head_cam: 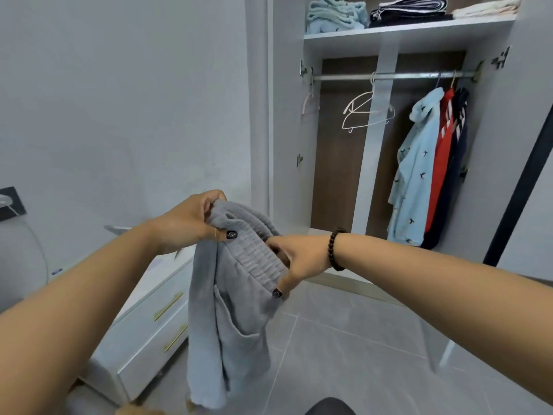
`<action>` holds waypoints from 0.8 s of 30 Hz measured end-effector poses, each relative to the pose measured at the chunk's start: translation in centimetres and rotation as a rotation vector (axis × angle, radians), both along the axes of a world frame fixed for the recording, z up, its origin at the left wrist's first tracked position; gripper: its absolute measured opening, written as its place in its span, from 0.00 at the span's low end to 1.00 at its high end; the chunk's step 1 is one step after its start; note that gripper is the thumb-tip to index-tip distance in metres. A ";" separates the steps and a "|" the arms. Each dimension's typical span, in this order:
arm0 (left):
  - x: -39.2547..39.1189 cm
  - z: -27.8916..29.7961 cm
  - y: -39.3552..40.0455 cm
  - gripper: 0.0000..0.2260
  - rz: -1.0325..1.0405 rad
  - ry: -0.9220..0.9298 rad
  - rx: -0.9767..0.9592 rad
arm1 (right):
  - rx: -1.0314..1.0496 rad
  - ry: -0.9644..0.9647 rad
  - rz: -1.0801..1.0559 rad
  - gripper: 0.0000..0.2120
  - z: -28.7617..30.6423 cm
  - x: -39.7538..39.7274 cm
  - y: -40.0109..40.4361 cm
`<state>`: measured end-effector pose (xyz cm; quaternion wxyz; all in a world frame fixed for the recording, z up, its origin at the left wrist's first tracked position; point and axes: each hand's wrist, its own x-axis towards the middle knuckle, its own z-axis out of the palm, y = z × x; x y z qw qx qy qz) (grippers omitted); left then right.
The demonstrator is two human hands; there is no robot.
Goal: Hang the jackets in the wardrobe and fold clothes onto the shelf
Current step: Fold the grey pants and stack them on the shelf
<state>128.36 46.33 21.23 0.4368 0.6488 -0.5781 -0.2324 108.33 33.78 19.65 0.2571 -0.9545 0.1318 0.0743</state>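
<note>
While both hands grip them (waistband up), grey trousers [227, 310] hang.

Grey trousers [230, 298], held up in the air by the ribbed waistband, legs hanging down: left hand [191, 220] pinching the band's far end, right hand [294, 260] gripping its near end, a dark bead bracelet [335, 250] on the right wrist. Open wardrobe [287, 115] behind: shelf [407, 29] carrying three folded stacks, namely a pale blue pile [335, 15], a dark striped pile [410, 9] and a cream pile [484, 9]; rail [395, 75] below with empty white hangers [366, 110] and, at the right end, a light blue jacket [416, 163], a red jacket [441, 151] and a navy jacket [456, 163] hung side by side. White drawer unit [149, 324] with gold handles at lower left, on a grey tiled floor [344, 354].
</note>
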 end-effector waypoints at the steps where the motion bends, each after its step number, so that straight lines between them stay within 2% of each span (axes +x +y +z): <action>1: 0.4 -0.1 0.6 0.15 0.011 -0.033 0.009 | -0.010 0.018 0.051 0.27 -0.1 0.3 0.5; 3: 0.9 -0.3 1.5 0.14 0.030 -0.113 0.036 | -0.152 0.101 0.137 0.24 -0.6 1.2 1.4; 5: 1.3 -0.6 2.2 0.13 0.035 -0.191 0.068 | -0.390 0.236 0.145 0.24 -1.3 2.1 2.0; 7: 1.8 -1.0 2.8 0.13 0.060 -0.281 0.094 | -0.631 0.290 0.117 0.24 -1.9 2.8 2.1; 10: 3.1 -1.7 4.1 0.13 0.131 -0.425 0.109 | -0.821 0.170 0.020 0.27 -1.4 3.7 1.4; 12: 3.9 -2.2 5.3 0.13 0.182 -0.452 0.110 | -0.910 0.058 -0.040 0.27 -0.7 4.2 1.0; 16: 4.5 -3.3 7.1 0.15 0.243 -0.423 0.120 | -1.096 -0.144 -0.048 0.27 0.2 5.0 1.9; 19: 4.5 -3.7 8.5 0.18 0.295 -0.335 0.085 | -1.034 -0.192 -0.046 0.27 1.3 5.5 2.8; 22: 4.6 -4.0 10.3 0.33 0.382 -0.270 0.135 | -1.080 -0.183 -0.007 0.26 2.4 6.2 3.8; 24: 4.3 -3.7 11.8 0.24 0.390 -0.147 0.084 | -1.171 -0.218 -0.008 0.22 2.8 6.9 4.6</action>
